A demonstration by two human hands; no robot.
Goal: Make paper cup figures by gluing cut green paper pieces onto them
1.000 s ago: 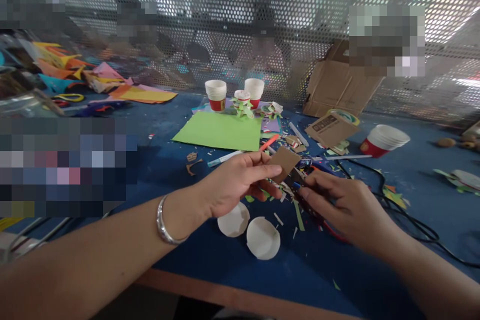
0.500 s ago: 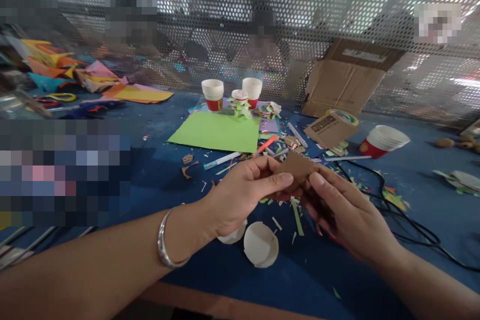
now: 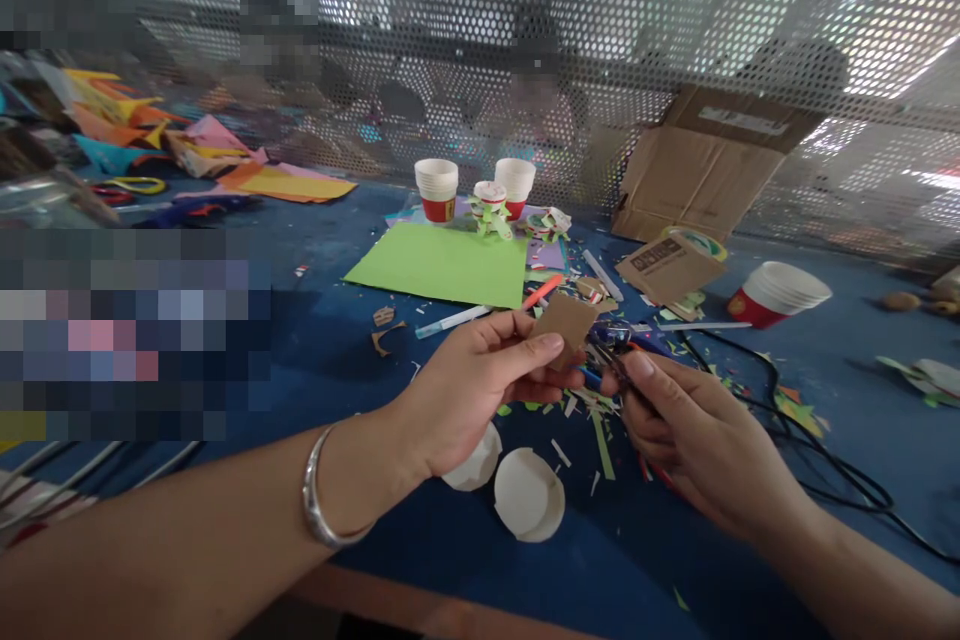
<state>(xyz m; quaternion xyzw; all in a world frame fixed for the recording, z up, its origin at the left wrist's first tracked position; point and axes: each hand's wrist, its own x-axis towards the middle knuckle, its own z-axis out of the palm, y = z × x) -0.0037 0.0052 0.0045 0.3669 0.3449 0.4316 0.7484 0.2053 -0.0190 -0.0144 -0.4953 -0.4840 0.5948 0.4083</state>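
My left hand [image 3: 480, 380] pinches a small piece of brown cardboard [image 3: 568, 328] between thumb and fingers, above the blue table [image 3: 300, 370]. Close to its right, my right hand [image 3: 690, 420] is closed on a dark, thin tool that looks like scissors [image 3: 616, 370]; its tips point toward the cardboard. Red shows below the right fingers. Two round white cup pieces [image 3: 529, 494] lie under the hands near the front. Paper scraps [image 3: 600, 425] are scattered beneath and behind them.
A green sheet [image 3: 442, 265], stacked paper cups [image 3: 436, 190] and paper-leaf figures [image 3: 491, 210] stand behind. On the right are more cups [image 3: 780, 292], black cable [image 3: 832, 470] and a cardboard box [image 3: 682, 170]. Coloured paper [image 3: 292, 182] lies back left. A perforated metal screen [image 3: 450, 50] rises behind.
The hands have moved apart. The cardboard has shifted left and turned in my left hand, and the dark tool in my right hand now shows. The view has shifted slightly.
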